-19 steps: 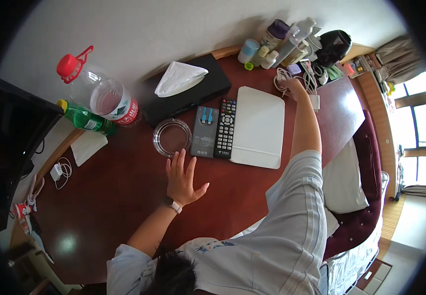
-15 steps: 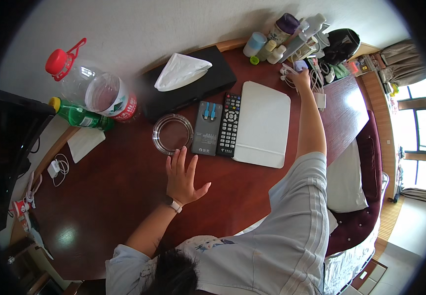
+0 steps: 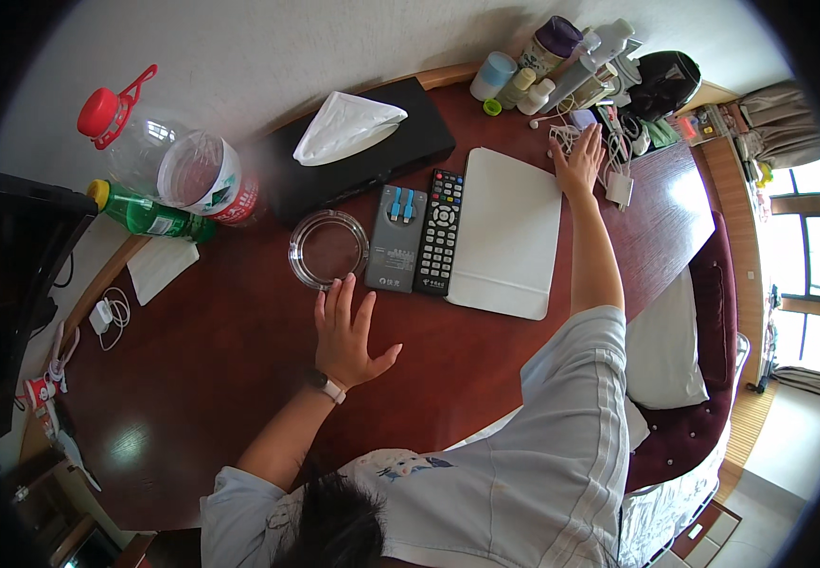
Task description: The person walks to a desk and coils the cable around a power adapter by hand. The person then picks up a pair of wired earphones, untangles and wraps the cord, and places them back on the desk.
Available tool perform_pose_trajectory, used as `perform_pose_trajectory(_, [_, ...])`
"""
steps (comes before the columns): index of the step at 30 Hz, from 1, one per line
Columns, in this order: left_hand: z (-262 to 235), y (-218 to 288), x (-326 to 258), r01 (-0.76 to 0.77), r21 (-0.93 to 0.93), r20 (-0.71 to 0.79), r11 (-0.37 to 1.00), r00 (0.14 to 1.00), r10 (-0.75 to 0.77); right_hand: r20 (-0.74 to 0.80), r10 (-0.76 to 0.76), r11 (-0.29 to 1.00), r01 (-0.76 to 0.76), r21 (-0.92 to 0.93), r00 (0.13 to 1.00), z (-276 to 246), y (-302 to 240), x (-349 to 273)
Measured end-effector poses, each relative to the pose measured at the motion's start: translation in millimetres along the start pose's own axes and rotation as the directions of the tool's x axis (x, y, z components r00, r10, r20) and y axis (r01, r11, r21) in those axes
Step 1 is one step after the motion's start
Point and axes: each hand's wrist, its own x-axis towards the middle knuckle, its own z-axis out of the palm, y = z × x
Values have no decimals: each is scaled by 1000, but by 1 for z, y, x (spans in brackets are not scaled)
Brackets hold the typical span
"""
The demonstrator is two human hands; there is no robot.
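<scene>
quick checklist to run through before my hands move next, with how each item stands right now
1. Right hand open: ok, fingers spread.
2. Thin white curled cords beside it free of loops: not ok, bunched together.
3. Left hand open: ok, fingers spread.
4. Left hand clear of the round clear-glass ashtray: cannot tell, fingertips overlap its near rim in view.
5. Long black plastic remote flat on the reddish-brown table: ok.
6. Large clear plastic bottle capped: ok, red cap on.
</scene>
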Motion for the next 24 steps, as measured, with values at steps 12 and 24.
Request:
perform_pose_trajectory(12, [1,1,3,-22,-16,-21,1000,1000,22,415,-13,990,70,-123,910,7,10,11])
perform_pose_trajectory(24, [2,2,4,-12,-17,-32,1000,999,12,252,16,990,20,-138,968,4,13,8])
